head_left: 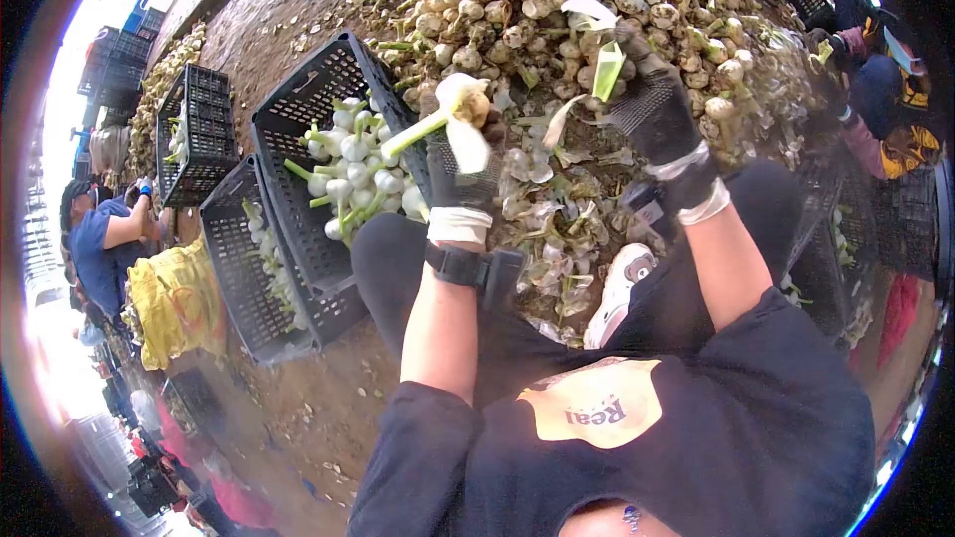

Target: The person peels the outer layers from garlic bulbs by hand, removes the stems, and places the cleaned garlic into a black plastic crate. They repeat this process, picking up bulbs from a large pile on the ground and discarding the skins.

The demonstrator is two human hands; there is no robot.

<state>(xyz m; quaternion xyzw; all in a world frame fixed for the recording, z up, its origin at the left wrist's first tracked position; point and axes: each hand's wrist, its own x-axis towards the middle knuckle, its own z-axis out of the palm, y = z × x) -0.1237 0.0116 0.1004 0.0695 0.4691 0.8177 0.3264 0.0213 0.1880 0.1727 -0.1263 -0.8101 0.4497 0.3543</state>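
Observation:
My left hand [464, 167], in a dark grey glove, is closed on a garlic bulb [462, 97] with a green-white stem pointing left and loose skin hanging from it. My right hand [657, 111], gloved likewise, pinches a strip of peeled garlic skin [609, 70], green and white, apart from the bulb. Beyond both hands lies a large heap of unpeeled garlic [537, 8]. Peeled skins [557, 229] litter the ground between my legs. To the left of my left hand stands a black crate [298, 129] holding cleaned white garlic [358, 169] with short stems.
Another black crate [234, 239] sits under and beside the first, and one more [204, 119] stands farther left. A yellow sack [177, 298] lies near a person in blue [104, 234]. At the right edge another person's legs [880, 89] are close to the heap.

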